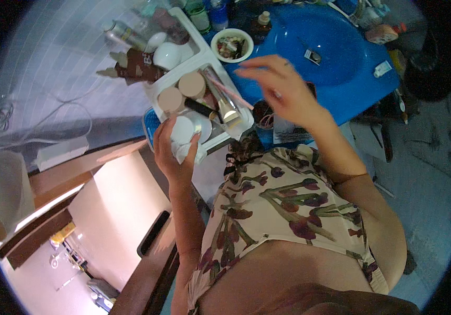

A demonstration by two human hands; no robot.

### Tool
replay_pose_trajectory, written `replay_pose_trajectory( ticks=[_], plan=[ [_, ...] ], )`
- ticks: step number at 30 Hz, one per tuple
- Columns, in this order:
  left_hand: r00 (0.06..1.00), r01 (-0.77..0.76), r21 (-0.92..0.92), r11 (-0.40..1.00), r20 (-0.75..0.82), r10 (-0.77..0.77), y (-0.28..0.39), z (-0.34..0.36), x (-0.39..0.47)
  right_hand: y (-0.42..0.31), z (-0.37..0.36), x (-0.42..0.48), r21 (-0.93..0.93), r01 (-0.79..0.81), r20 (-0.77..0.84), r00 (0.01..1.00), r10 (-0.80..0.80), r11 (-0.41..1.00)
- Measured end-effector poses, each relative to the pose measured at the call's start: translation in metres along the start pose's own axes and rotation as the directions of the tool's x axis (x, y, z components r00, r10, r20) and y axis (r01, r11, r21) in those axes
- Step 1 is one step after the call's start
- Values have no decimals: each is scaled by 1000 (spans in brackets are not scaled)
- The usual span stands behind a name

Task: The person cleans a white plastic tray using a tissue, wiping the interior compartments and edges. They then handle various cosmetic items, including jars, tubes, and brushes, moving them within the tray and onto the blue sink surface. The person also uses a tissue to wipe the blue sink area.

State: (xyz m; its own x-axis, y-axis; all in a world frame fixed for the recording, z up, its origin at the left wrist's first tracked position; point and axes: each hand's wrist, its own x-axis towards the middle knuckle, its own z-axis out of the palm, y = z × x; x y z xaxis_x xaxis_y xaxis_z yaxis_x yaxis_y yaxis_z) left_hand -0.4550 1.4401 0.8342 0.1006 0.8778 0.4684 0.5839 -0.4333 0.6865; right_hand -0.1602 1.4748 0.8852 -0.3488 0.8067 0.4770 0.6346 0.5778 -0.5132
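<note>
My left hand [172,153] is at the near end of a white plastic tray [231,84]. A crumpled white tissue [194,152] shows in its palm, and its fingers curve around a white-lidded jar [183,129]. Whether the jar is lifted or resting, I cannot tell. My right hand [282,88], slightly blurred, hovers over the blue washbasin counter with fingers spread and nothing in them. The tray holds two beige-lidded jars [192,84] [170,99], a black tube [199,108], a makeup brush [227,108] and a pink stick [233,92].
The blue basin [320,39] contains a small object [312,56]. A white bowl [245,37] of small items stands between tray and basin, near a dark pump bottle [261,27]. Left of the tray are a brown pouch [137,67] and a spray can [121,35]. White cables [64,102] trail further left.
</note>
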Motion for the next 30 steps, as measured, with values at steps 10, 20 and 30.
replay_pose_trajectory(
  ticks=[10,20,30],
  plan=[
    [959,241,-251,938,-85,-270,1,-24,-14,5,6,-29,110,-193,-44,979,199,975],
    [983,175,-681,711,82,-163,54,-8,-6,-55,7,-31,706,-397,294,918,268,586],
    [865,-315,-161,935,357,352,82,58,1,-60,27,-78,853,-502,438,837,329,142]
  ],
)
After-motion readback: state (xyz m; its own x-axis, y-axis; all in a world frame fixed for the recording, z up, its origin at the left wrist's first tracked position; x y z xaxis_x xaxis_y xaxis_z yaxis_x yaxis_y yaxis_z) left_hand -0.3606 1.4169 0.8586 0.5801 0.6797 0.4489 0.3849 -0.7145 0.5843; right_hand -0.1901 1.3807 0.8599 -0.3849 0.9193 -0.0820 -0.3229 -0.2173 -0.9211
